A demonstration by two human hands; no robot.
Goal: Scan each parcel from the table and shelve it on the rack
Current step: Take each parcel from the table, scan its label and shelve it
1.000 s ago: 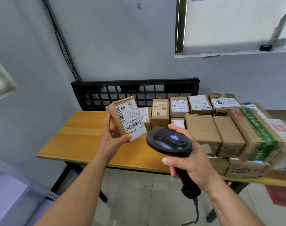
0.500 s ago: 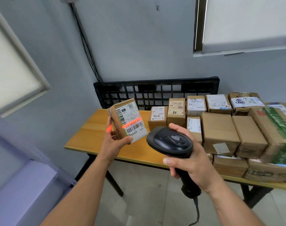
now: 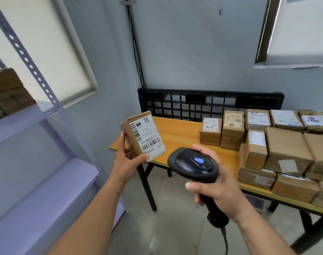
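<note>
A small brown cardboard parcel [image 3: 136, 126] bearing a white shipping label [image 3: 148, 138] is held upright in the air just off the left end of a yellow wooden worktop [image 3: 181, 133]. It is gripped by the left hand [image 3: 126, 162]: the thumb is laid across the label's lower corner and the fingers are curled round the back and left side of the box. The label, with its barcodes, is turned toward the camera.

Just in front of the worktop's near edge, a black handheld barcode scanner [image 3: 193, 166] is held by the right hand [image 3: 219, 194], whose fingers are wrapped tightly round the handle. The scanner's head is pointed toward the parcel, near it but not touching, and a blue light [image 3: 198, 160] is lit on its top. A dark cable [image 3: 225, 242] is seen hanging from the base of the handle.

On the right half of the worktop, many more brown cardboard parcels [image 3: 287, 148] are packed close together, some stacked, several labelled. Behind the worktop, a black plastic grid pallet [image 3: 208, 103] is propped on edge against the grey wall [image 3: 193, 52]. To the left of the worktop, a pale lilac-grey metal rack [image 3: 55, 181] with perforated uprights is seen. Two brown boxes [image 3: 9, 92] are set on its upper shelf, blurred at the picture's edge.
</note>
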